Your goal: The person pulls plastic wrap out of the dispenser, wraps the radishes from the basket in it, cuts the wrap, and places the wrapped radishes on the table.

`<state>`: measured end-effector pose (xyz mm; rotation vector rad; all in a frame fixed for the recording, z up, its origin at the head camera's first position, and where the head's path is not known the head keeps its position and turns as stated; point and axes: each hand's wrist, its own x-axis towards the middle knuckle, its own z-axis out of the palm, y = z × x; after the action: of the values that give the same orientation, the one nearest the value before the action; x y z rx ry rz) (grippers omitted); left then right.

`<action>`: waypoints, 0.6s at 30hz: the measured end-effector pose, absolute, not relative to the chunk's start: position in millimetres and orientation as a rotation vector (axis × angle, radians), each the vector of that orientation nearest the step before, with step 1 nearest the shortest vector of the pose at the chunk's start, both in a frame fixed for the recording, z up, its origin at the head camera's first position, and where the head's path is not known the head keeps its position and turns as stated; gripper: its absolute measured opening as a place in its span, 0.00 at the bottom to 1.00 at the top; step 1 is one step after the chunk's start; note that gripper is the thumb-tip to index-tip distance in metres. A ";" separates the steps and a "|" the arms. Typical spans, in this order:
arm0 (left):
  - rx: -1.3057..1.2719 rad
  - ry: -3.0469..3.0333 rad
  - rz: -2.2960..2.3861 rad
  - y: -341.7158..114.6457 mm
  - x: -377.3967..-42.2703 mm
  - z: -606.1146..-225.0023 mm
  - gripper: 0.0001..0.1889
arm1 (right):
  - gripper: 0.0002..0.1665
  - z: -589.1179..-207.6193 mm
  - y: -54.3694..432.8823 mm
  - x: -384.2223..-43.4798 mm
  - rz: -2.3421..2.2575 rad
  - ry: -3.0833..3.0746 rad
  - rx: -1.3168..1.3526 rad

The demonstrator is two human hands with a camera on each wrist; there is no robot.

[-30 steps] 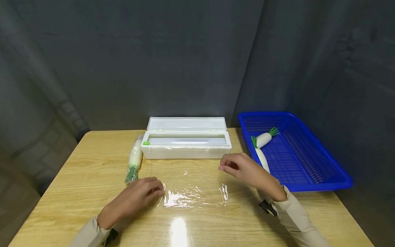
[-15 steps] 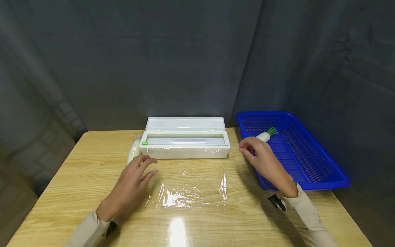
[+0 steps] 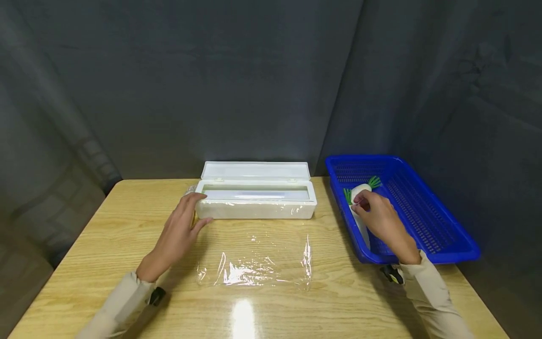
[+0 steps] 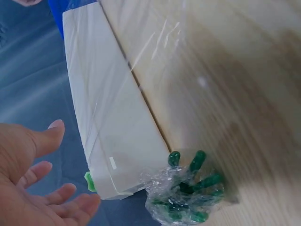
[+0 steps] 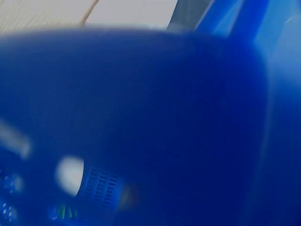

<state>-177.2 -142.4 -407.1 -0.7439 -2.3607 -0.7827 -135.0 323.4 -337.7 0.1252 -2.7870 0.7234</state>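
My left hand [image 3: 173,235] is at the left end of a white cling film dispenser [image 3: 258,210], fingers spread and holding nothing; contact with the box cannot be told. In the left wrist view its fingertips are near the green slider [image 4: 90,181]. Clear cling film [image 3: 254,270] runs from the dispenser onto the table. A film-wrapped white radish with green stalks [image 4: 188,193] lies by the box's left end, mostly hidden in the head view. My right hand [image 3: 383,221] reaches into the blue basket [image 3: 423,258], curled fingertips at the nearer white radish [image 3: 361,230]; whether they grip it is unclear.
Another white radish [image 3: 360,189] with green stalks [image 3: 374,182] lies farther back in the basket. The dispenser's lid [image 3: 256,170] stands raised behind it. A dark curtain [image 3: 254,84] hangs behind the wooden table [image 3: 106,245]. The basket's wall fills most of the right wrist view.
My left hand has moved off the film, forward to the dispenser's left end, its fingers spreading. My right hand has moved rightward from beside the dispenser into the basket, down to the radishes.
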 end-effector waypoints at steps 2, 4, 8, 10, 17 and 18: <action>-0.735 -2.383 -0.798 -142.9 -179.4 -406.2 0.34 | 0.08 -339.9 328.7 -136.3 0.715 -2.822 0.121; -0.722 -2.408 -0.814 -143.4 -181.5 -405.4 0.34 | 0.10 -341.3 333.5 -137.8 0.700 -2.853 0.110; -0.691 -2.458 -0.845 -143.4 -186.3 -405.2 0.36 | 0.13 -343.8 342.1 -140.5 0.660 -2.922 0.064; -0.678 -2.479 -0.861 -143.4 -188.9 -406.3 0.37 | 0.15 -346.1 346.0 -141.7 0.648 -2.952 0.048; -0.649 -2.565 -0.907 -145.6 -195.5 -412.6 0.38 | 0.24 -357.3 358.9 -144.5 0.672 -3.024 0.012; -0.643 -2.577 -0.912 -145.8 -196.3 -413.6 0.39 | 0.26 -359.2 360.8 -145.4 0.685 -3.042 0.003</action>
<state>-196.3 -145.8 -413.6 -0.6429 -2.5775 -0.9123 -145.4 360.8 -359.2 0.0025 -3.0417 0.6849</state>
